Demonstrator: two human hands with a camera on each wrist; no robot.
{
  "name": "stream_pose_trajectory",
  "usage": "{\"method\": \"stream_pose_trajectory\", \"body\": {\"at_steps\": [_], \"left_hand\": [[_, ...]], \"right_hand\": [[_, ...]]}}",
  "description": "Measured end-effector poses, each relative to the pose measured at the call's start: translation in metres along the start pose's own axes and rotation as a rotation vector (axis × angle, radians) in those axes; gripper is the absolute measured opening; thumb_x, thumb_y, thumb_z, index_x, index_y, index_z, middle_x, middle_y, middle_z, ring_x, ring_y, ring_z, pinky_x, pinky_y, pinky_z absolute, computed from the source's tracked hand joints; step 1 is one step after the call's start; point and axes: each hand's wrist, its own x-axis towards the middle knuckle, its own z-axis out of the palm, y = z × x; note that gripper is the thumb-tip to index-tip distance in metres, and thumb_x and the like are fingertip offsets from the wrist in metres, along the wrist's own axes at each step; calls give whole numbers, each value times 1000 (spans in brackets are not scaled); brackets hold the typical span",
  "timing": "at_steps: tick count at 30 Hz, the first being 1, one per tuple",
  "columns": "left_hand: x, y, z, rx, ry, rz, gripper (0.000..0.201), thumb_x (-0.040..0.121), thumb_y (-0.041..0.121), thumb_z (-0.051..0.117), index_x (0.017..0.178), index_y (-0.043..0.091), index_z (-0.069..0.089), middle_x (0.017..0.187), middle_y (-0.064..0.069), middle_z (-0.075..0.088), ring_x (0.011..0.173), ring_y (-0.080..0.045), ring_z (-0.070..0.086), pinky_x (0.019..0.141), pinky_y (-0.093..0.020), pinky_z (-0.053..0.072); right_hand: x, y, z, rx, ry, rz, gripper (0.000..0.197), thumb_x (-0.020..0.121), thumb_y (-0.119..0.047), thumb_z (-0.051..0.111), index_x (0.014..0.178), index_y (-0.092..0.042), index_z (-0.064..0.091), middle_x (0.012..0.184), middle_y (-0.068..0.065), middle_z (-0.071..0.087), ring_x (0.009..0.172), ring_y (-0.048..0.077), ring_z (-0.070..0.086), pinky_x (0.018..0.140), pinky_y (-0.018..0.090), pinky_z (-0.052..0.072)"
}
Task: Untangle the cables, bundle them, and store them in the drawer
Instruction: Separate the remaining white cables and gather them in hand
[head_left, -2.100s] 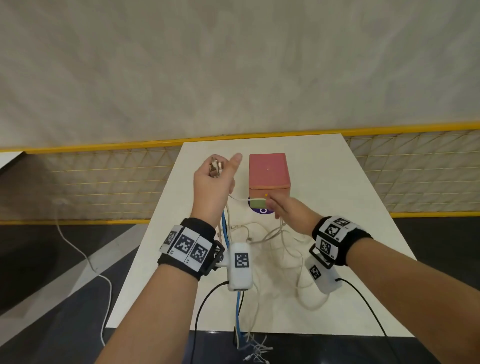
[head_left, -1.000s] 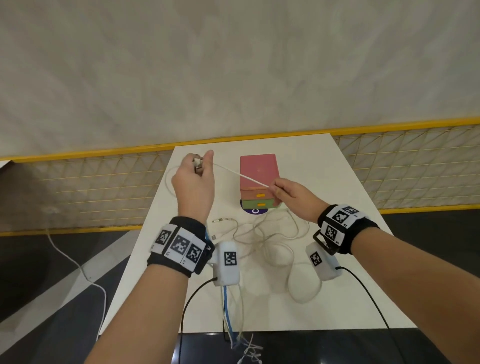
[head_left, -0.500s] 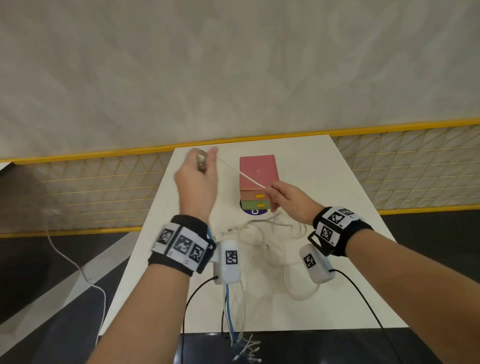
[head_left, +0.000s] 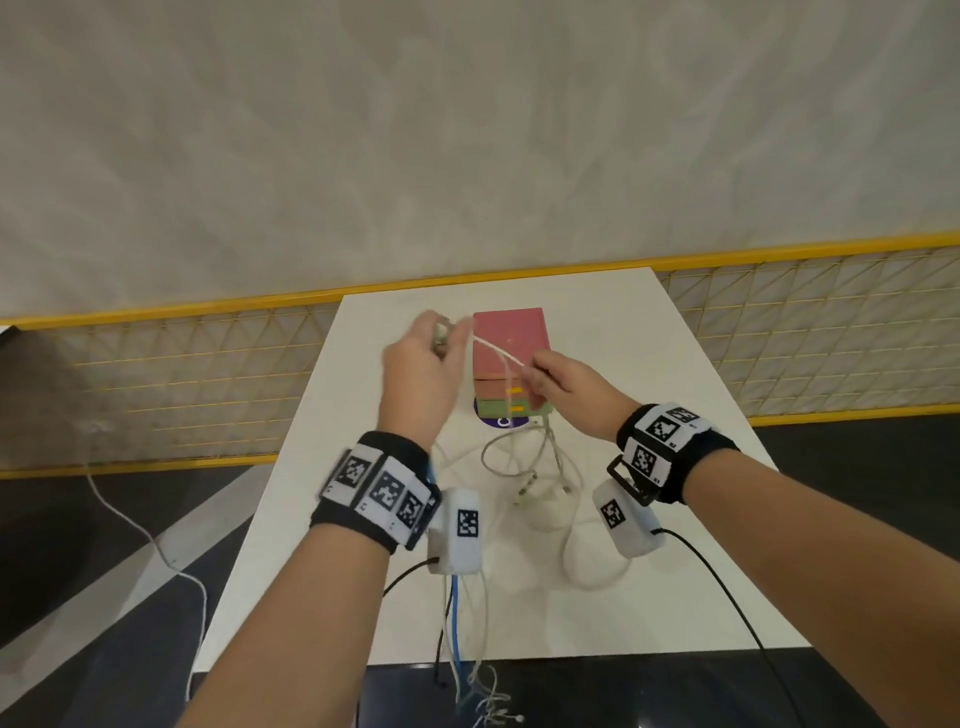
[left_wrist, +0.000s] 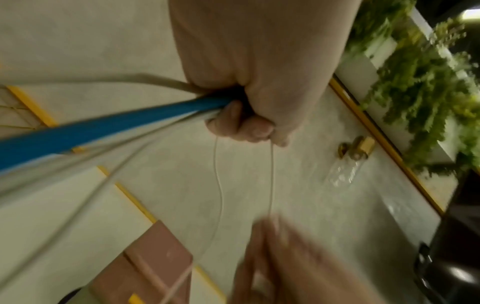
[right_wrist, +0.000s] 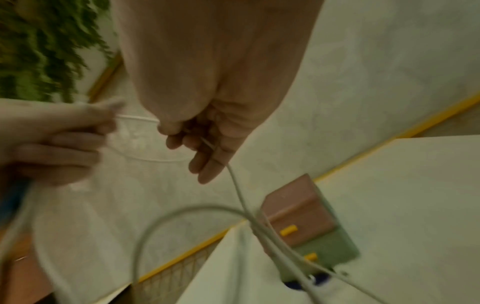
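- Both hands work above a white table (head_left: 675, 545): the left hand (head_left: 418, 376) is fisted round a bunch of cables, a blue cable (left_wrist: 85, 131) among them, that trail off the near edge.
- Thumb and fingers of the right hand (head_left: 563, 387) pinch a thin white cable (head_left: 498, 353) stretched between the 2 hands.
- Loose cables (head_left: 530, 467) lie tangled on the table just before a small drawer unit (head_left: 511, 338), its 2 drawers closed.
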Motion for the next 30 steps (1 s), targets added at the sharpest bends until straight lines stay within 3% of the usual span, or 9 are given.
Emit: {"method": "stream_pose_trajectory", "body": {"at_steps": [2, 4, 7, 10, 16, 19, 24, 27, 30], "left_hand": [[8, -4, -12, -51, 151, -25, 31, 96, 35, 59, 78, 12, 50, 56, 9, 46, 48, -4, 42, 49, -14, 32], [6, -4, -13, -75, 150, -16, 20, 96, 31, 59, 87, 15, 54, 58, 9, 49, 49, -4, 45, 52, -19, 34], [-7, 3, 3, -44, -121, 30, 16, 96, 31, 60, 110, 24, 60, 62, 11, 53, 55, -3, 51, 53, -11, 40], [-13, 2, 15, 45, -249, 29, 22, 96, 38, 58, 88, 18, 57, 59, 9, 50, 54, -8, 48, 48, -12, 34], [0, -3, -8, -93, 107, -1, 26, 97, 33, 57, 81, 13, 53, 55, 9, 45, 48, -5, 44, 50, -16, 34], [5, -7, -16, -139, 115, -48, 25, 98, 32, 56, 81, 14, 52, 54, 7, 44, 49, -9, 40, 54, -26, 38], [0, -9, -17, -167, 107, -97, 23, 98, 36, 55, 84, 18, 53, 55, 7, 47, 52, -17, 44, 57, -44, 52], [-1, -7, -23, -191, 84, -102, 23, 96, 38, 56, 83, 20, 54, 53, 10, 45, 51, -15, 43, 56, -44, 50], [-6, -3, -30, -178, -84, -36, 21, 95, 36, 59, 83, 19, 59, 52, 12, 46, 50, -11, 40, 53, -35, 42]], "right_hand": [[-5, 11, 0, 4, 0, 46, 25, 101, -16, 37, 80, -8, 47, 73, 4, 55, 67, 18, 57, 75, 36, 49], [-6, 11, 1, 4, 15, 43, 25, 101, -14, 37, 79, -8, 46, 72, 3, 54, 65, 11, 55, 70, 28, 49], [0, -13, 3, 27, 43, -47, 26, 100, -9, 37, 79, -1, 49, 72, 4, 51, 63, 9, 48, 63, 15, 42], [9, -25, 2, 42, 56, -127, 23, 99, -7, 39, 81, 0, 50, 75, 10, 50, 68, 15, 46, 64, 18, 40], [6, 21, -2, -130, -24, 34, 24, 101, -14, 36, 83, -3, 47, 77, 4, 48, 68, 13, 47, 66, 16, 40], [1, 36, -3, -195, -46, 86, 23, 101, -14, 36, 82, -7, 47, 80, 10, 50, 73, 23, 46, 71, 33, 38], [4, 19, -5, -189, 55, 33, 23, 98, -14, 46, 79, -5, 54, 77, 2, 52, 73, 15, 49, 67, 21, 35], [-1, 18, -7, -184, 44, 16, 15, 92, -12, 56, 102, -3, 63, 91, 13, 61, 82, 22, 57, 71, 23, 44], [-17, 7, -11, -153, -146, 65, 43, 86, -20, 66, 125, -16, 50, 96, 3, 66, 80, 14, 61, 70, 15, 45]]}}
